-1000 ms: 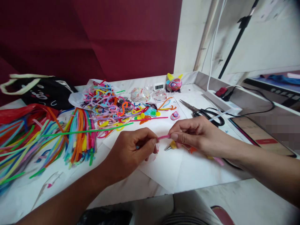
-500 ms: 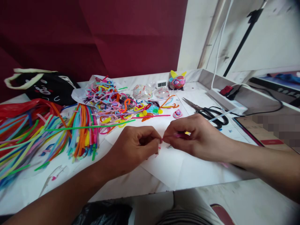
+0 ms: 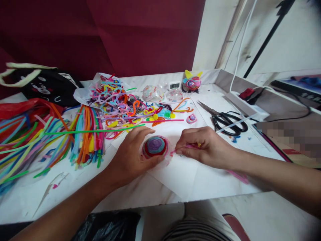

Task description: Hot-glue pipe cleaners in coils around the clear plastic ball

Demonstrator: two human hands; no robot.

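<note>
My left hand (image 3: 135, 152) curves around a clear plastic dome (image 3: 164, 163) on the white paper, its thumb across the near side and its fingers at the far side. Rings of purple, blue-grey and red pipe cleaner (image 3: 155, 145) form a round coil on the dome. Just right of it, my right hand (image 3: 200, 145) is closed in a pinch on a thin pink pipe cleaner (image 3: 173, 152), whose tip points toward the dome. More pink strand (image 3: 239, 177) shows below the right wrist. A small pink coiled piece (image 3: 192, 118) lies beyond the right hand.
Black-handled scissors (image 3: 225, 121) lie at the right, near a power strip (image 3: 258, 112). Bundled pipe cleaners (image 3: 89, 137) and a tangled heap (image 3: 112, 97) fill the left. At the back stand clear domes (image 3: 152, 93), a small clock (image 3: 175, 86) and a horned figure (image 3: 192, 83).
My left hand has left its pinch beside the right fingertips, moved left and spread around the dome, uncovering the coil. The right hand keeps its pinch. The view has shifted slightly.
</note>
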